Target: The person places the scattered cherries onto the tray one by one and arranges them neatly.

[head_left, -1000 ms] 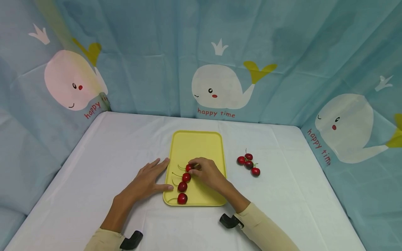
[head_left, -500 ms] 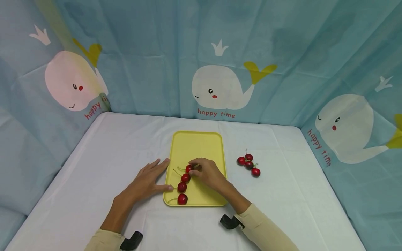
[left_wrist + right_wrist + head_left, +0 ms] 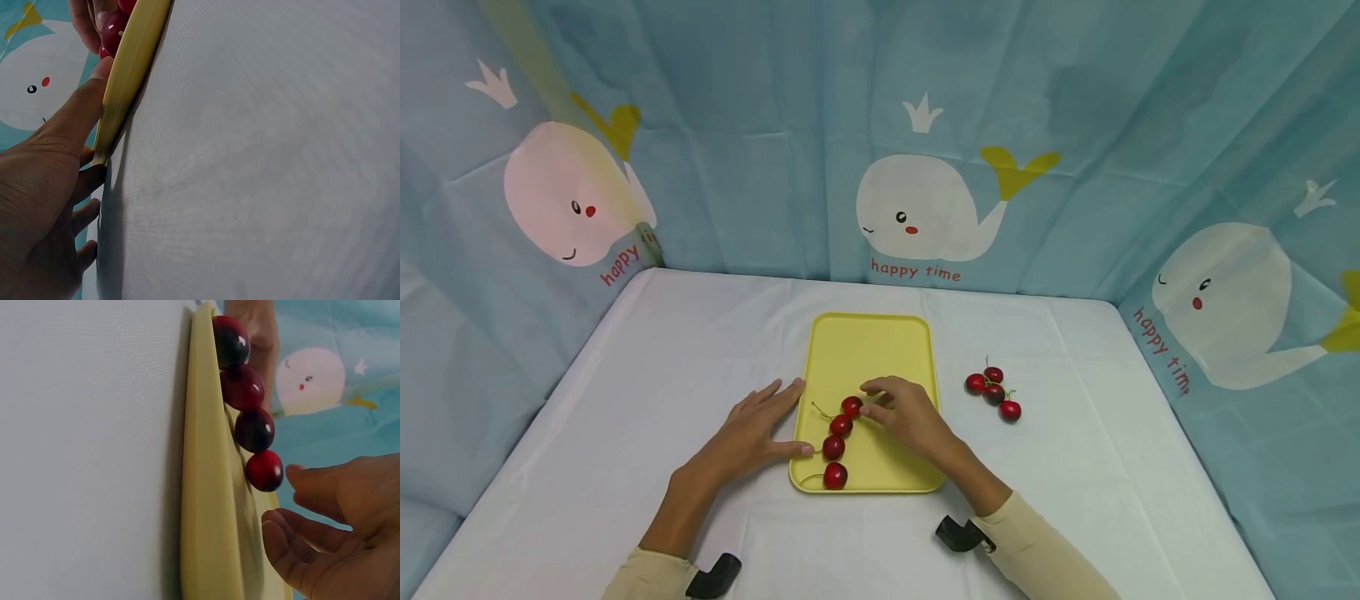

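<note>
Several red cherries form a slanting row on the left half of a yellow tray (image 3: pixel 880 342), their stems pointing left. The farthest cherry (image 3: pixel 852 407) lies just left of my right hand (image 3: pixel 912 417). That hand hovers over the tray with thumb and fingers parted; in the right wrist view a gap shows between the fingers and the end cherry (image 3: pixel 264 470). My left hand (image 3: pixel 748 433) rests at the tray's left edge, fingers spread, thumb over the rim near the nearer cherries. In the left wrist view its thumb (image 3: pixel 78 109) lies along the tray's side.
To the right of the tray, a small cluster of cherries (image 3: pixel 994 394) with green stems lies on the white tablecloth (image 3: pixel 1075 467). A blue curtain (image 3: pixel 760 167) with printed whales stands behind and at both sides of the table.
My right hand has let go of the farthest cherry and drawn slightly right, its fingers opening. The upper cherries in the row have shifted a little closer together. My left hand stays in place.
</note>
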`<state>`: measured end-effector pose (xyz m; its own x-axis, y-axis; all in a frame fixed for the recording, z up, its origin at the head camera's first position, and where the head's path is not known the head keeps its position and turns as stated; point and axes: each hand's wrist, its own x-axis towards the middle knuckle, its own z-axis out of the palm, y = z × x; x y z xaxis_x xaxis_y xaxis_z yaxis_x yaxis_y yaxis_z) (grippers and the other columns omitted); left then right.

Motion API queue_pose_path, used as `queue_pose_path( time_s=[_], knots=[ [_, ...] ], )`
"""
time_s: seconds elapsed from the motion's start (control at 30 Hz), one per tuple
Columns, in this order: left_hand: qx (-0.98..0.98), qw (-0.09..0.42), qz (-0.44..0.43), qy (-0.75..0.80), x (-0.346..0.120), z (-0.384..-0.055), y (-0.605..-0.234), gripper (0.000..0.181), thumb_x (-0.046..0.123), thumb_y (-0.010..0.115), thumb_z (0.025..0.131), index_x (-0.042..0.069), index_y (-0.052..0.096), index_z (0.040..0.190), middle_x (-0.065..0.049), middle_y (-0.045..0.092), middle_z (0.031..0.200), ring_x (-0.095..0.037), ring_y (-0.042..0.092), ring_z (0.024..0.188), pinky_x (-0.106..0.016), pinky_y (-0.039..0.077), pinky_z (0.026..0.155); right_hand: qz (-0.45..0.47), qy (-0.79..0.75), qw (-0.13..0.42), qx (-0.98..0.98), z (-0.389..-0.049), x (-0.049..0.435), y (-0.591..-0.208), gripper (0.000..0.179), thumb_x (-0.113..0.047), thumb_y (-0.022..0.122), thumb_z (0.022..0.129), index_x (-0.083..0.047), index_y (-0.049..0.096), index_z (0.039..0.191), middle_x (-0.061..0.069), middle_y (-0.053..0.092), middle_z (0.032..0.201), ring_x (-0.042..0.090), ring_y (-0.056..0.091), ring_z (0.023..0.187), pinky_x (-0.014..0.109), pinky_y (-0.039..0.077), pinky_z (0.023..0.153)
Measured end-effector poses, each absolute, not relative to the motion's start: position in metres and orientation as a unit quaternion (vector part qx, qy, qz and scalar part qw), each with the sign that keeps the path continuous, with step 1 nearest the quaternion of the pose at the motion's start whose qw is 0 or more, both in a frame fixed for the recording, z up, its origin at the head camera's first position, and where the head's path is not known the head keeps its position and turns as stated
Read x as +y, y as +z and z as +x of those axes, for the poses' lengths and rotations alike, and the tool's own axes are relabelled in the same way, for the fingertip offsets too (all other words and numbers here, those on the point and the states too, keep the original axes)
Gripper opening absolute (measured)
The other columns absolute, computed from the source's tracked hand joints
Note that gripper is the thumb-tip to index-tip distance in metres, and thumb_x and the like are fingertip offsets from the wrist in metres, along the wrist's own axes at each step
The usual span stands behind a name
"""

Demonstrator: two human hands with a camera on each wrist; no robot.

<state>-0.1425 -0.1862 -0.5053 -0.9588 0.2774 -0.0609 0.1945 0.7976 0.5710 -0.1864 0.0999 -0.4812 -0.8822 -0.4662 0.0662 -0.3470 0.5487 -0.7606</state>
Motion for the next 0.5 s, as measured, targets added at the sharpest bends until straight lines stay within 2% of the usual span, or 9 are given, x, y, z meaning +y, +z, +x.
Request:
queue_pose_path(
  time_s=[0.2,0.5],
  knots=[
    [0.946,0.070,0.120,0.294,-0.185,-0.143,-0.504,0.107,0.062,0.083,0.082,0.015,0.036,0.167,-0.011,0.039,0.170,-0.041,0.023,0.160,-0.071,0.014,0.127,-0.220,-0.422,0.064,0.877,-0.183,0.112,-0.479,0.034,-0.020,0.075,0.101,-0.009,0.072,0.133,0.006,0.074,0.128,0.019,0.073,0.105,0.028,0.061,0.082],
    [0.946,0.071,0.118,0.292,-0.185,-0.142,-0.504,0.107,0.060,0.084,0.082,0.015,0.036,0.166,-0.012,0.039,0.170,-0.042,0.023,0.160,-0.070,0.013,0.127,-0.196,-0.432,0.038,0.880,-0.177,0.128,-0.471,0.033,-0.016,0.079,0.097,-0.008,0.074,0.129,0.008,0.075,0.126,0.016,0.074,0.102,0.032,0.062,0.087]
  ],
)
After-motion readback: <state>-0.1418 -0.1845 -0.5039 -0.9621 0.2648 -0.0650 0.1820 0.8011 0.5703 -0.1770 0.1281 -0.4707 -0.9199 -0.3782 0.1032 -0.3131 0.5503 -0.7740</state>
